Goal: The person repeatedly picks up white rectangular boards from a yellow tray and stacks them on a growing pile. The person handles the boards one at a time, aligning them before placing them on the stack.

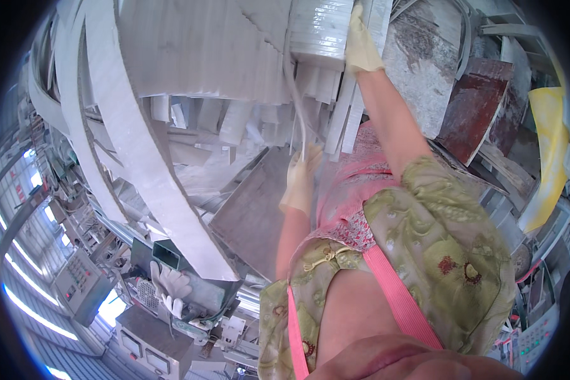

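Nearest, toward 4 o'clock, are a green patterned top (449, 247) and a pink apron (399, 294). Just past 12 o'clock from the centre, the left hand (301, 180), in a cream glove, is closed around the lower end of a narrow pale tube-like strip (303, 123) that runs up toward 12 o'clock. The right hand (364, 47), gloved alike, reaches to 1 o'clock with fingers extended along the right side of a glossy, ridged white stack (323, 28); I cannot tell whether it grips or merely touches it.

A brownish flat sheet (250, 212) leans near the left forearm at 8 o'clock. A broad grey-white slab (202, 50) fills 11 o'clock, a long curved white strip (149, 139) crossing 10. A red-brown board (475, 114) lies at 2, a yellow-and-white sheet (548, 152) at 3. Farther off, limp pale gloves (171, 285) hang between 7 and 8, and a control box (79, 285) stands at 8.
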Tool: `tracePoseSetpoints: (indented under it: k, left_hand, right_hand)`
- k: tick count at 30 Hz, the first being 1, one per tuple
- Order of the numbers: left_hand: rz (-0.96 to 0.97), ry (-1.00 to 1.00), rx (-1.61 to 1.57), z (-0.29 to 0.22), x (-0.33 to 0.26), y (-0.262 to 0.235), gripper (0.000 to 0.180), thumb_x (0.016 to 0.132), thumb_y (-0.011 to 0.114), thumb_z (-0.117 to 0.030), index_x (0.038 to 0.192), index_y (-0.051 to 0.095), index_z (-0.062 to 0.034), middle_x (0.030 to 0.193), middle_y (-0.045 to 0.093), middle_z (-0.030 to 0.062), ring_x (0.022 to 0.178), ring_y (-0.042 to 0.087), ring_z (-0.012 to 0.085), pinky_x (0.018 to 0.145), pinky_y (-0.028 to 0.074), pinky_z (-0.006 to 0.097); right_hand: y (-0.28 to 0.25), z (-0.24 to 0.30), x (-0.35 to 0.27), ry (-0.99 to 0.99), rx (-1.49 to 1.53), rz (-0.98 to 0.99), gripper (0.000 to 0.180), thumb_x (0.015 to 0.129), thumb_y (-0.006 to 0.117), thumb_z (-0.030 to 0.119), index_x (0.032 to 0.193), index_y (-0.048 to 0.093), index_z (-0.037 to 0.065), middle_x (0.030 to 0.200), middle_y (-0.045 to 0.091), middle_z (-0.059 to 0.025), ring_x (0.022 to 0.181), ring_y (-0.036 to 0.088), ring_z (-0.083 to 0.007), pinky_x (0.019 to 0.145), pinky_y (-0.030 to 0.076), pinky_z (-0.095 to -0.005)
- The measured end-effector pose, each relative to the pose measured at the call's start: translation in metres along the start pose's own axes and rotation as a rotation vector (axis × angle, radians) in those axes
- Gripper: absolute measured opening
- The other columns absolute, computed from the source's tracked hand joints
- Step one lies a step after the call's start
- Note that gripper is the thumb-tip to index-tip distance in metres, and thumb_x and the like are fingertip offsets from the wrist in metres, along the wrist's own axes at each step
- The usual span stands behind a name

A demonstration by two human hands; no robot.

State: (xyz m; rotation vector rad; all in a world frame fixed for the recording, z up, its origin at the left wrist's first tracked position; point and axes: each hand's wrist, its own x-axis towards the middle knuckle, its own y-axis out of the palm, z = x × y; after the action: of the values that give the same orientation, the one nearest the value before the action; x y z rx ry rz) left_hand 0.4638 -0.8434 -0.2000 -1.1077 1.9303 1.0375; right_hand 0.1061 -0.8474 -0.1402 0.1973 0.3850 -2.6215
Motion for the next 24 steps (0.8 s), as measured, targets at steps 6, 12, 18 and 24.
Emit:
tracePoseSetpoints:
  k: [6, 12, 18, 24]
  left_hand:
    - [0.148, 0.062, -0.081, -0.012, 0.000, 0.013, 0.055, 0.102, 0.064, -0.032, 0.141, 0.048, 0.0035, 0.134, 0.064, 0.0217, 0.125, 0.063, 0.0324, 0.107, 0.050, 0.040]
    - [-0.026, 0.100, -0.014, -0.024, -0.017, 0.030, 0.056, 0.102, 0.063, -0.031, 0.141, 0.049, 0.0047, 0.134, 0.063, 0.0239, 0.125, 0.063, 0.0337, 0.107, 0.050, 0.040]
    - [0.034, 0.088, 0.108, -0.020, -0.024, 0.048, 0.058, 0.101, 0.064, -0.032, 0.140, 0.048, 0.0084, 0.134, 0.063, 0.0249, 0.126, 0.063, 0.0338, 0.109, 0.049, 0.043]
    - [-0.043, 0.086, 0.080, -0.021, -0.031, 0.050, 0.058, 0.102, 0.063, -0.033, 0.142, 0.048, 0.0073, 0.135, 0.062, 0.0251, 0.131, 0.059, 0.0328, 0.114, 0.045, 0.041]
  right_hand:
    - [0.013, -0.011, 0.025, -0.225, -0.371, -0.022, 0.076, 0.094, 0.049, 0.017, 0.159, 0.016, -0.003, 0.149, 0.042, -0.0319, 0.135, 0.047, -0.0423, 0.115, 0.037, -0.0412]
    - [-0.031, -0.041, -0.017, -0.223, -0.315, -0.040, 0.089, 0.085, 0.058, 0.018, 0.158, 0.013, -0.005, 0.153, 0.034, -0.0335, 0.139, 0.040, -0.0439, 0.119, 0.032, -0.0411]
    - [0.016, -0.023, -0.022, -0.254, -0.442, -0.052, 0.102, 0.077, 0.066, 0.018, 0.158, 0.010, -0.008, 0.156, 0.026, -0.0351, 0.144, 0.033, -0.0454, 0.122, 0.027, -0.0410]
    - [0.009, -0.015, -0.015, -0.348, -0.632, -0.011, 0.116, 0.069, 0.075, 0.018, 0.158, 0.006, -0.010, 0.160, 0.019, -0.0368, 0.149, 0.026, -0.0470, 0.126, 0.022, -0.0409]
